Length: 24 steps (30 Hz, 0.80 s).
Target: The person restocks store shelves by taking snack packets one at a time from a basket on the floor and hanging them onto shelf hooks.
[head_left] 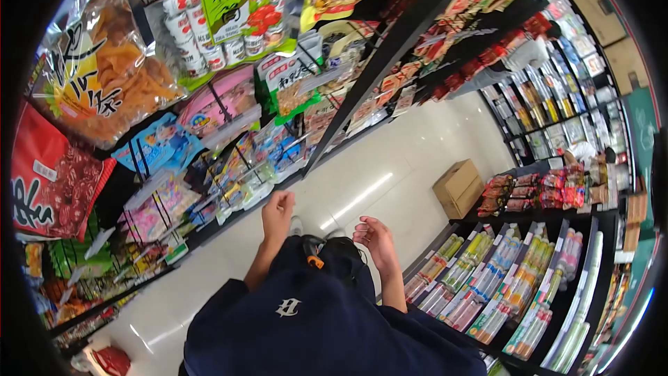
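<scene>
My left hand (278, 214) is raised in front of my body with its fingers curled in, and nothing shows in it. It is nearest the lower edge of the snack rack on the left, without touching it. My right hand (377, 242) is held up beside it, fingers loosely bent and apart, holding nothing. A shelf of wrapped tube-shaped packs (480, 271) stands to its right, apart from the hand. An orange-and-black clip (315, 262) hangs at the front of my dark shirt (327, 327).
Snack bags hang on the left rack, among them a bag of orange strips (115, 63), a green-labelled bag (226, 10) and a red bag (56, 174). A cardboard box (458, 188) sits on the shiny floor (390, 160) ahead. Stocked shelves (557, 90) line the far right.
</scene>
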Tool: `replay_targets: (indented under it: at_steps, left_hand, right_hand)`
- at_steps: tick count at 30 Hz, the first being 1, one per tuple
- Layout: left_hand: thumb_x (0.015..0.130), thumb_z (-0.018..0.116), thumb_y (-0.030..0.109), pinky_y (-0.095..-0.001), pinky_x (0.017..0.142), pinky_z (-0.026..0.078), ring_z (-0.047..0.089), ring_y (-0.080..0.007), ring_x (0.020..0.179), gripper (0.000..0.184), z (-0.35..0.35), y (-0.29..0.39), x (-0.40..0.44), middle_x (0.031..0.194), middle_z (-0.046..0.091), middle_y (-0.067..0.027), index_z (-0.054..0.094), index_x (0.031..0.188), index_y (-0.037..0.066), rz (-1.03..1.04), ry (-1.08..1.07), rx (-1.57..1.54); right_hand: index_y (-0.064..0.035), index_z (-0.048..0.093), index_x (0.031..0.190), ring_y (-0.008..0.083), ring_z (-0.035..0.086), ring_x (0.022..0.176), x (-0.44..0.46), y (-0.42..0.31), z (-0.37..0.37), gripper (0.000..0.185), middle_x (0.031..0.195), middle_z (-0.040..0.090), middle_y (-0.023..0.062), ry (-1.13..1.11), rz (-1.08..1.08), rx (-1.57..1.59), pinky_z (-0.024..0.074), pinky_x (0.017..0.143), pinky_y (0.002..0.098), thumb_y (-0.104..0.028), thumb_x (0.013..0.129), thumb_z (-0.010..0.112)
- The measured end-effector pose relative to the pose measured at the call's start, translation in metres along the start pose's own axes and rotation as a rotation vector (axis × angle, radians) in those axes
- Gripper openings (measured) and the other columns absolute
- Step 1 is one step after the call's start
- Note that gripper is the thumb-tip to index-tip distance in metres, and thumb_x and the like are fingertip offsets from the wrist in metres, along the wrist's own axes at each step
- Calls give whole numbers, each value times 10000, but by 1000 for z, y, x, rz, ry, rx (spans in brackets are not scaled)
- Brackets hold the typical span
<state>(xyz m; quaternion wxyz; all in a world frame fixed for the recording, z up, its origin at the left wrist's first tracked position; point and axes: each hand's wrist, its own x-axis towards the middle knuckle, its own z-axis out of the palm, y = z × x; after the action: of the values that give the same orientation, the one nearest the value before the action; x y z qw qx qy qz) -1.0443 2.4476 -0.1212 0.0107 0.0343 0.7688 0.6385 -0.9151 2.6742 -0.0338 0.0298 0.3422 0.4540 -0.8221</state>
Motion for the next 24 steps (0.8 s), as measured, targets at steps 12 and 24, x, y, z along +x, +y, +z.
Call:
replay_targets:
  at_steps: [12,24]
  left_hand:
    - [932,612,215,-301,614,486,649,-177,658,193,-50,44,-72,726,667,-89,634,923,24,67,89,147]
    - [910,621,236,-365,623,512,651,-258,669,172,-115,63,-283,833,678,-101,647,923,66,82,79,517]
  right_hand:
    - [2,592,1084,195,655,795,-58,35,-15,277,894,660,109,-191,-63,-35,547,761,339,-230,953,515]
    - [20,561,1118,192,594,668,-193,20,73,311,801,614,95,-420,-938,22,491,720,358,-246,981,476]
